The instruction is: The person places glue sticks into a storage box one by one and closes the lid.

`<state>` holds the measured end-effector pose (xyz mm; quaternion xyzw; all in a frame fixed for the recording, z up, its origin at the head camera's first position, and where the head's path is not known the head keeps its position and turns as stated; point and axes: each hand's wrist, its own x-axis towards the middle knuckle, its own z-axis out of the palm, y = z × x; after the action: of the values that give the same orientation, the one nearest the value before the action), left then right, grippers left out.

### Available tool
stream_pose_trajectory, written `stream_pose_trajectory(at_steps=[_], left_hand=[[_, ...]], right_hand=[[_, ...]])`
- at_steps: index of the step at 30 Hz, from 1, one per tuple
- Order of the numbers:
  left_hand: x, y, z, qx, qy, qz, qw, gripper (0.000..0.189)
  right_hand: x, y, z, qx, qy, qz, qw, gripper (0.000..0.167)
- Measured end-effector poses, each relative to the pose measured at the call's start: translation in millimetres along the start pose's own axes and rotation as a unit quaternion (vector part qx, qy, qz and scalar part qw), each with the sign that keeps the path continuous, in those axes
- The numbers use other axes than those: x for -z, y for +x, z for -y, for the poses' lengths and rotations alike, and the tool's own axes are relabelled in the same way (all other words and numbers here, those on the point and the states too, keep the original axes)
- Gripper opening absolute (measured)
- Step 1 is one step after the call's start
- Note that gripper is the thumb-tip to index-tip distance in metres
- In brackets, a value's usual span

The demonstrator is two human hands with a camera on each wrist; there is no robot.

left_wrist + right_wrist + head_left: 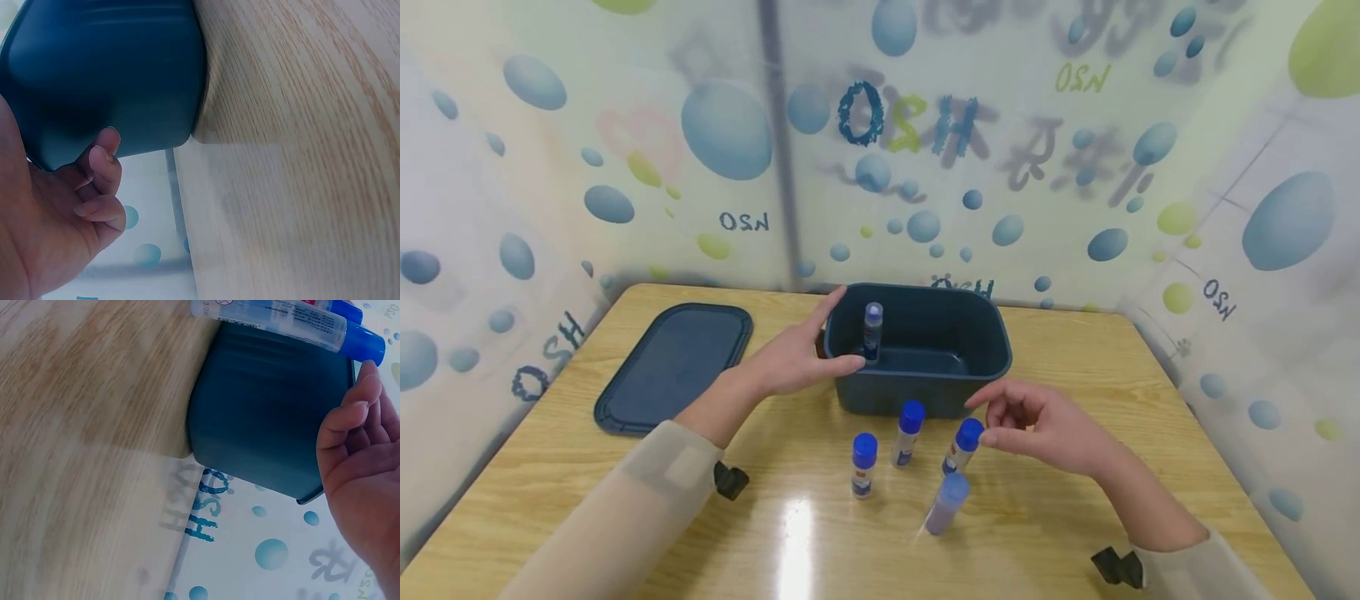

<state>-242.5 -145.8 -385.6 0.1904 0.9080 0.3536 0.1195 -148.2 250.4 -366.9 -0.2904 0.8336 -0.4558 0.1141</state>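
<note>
A dark blue plastic bin (917,392) stands on the table, with a glue stick (872,333) upright inside its left end. My left hand (793,358) holds the bin's left end, thumb at the front rim and index finger toward the back corner; its other fingers curl beside the outer wall in the left wrist view. Near the bin's front right, my right hand (1048,425) has thumb and index spread, fingertips right at the cap of a blue-capped glue stick (961,450). Close by stand two more blue-capped glue sticks (908,433) and a paler-capped one (947,504).
To the left of the bin, a dark blue lid (673,367) lies flat on the wooden table (737,533). A curtain (737,200) printed with blue and green drops hangs behind the table and along both sides.
</note>
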Motion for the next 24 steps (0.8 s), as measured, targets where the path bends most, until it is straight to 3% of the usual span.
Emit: stream_pose_trajectory(at_steps=[5,16,24], left_hand=[[0.0,-0.3,-0.1,0.002,0.003,-0.001,1.0000,0.116],[0.0,-0.2,-1.6,0.000,0.006,-0.002,1.0000,0.115],[-0.3,0.3,-0.8,0.001,0.003,0.000,1.0000,0.115]], right_hand=[[-1,1.8,-5,-0.001,-0.001,0.024,0.9997,0.029],[-6,2.0,-13,-0.049,0.010,0.056,0.9972,0.027],[-12,3.5,-22,-0.035,0.013,0.061,0.9975,0.024]])
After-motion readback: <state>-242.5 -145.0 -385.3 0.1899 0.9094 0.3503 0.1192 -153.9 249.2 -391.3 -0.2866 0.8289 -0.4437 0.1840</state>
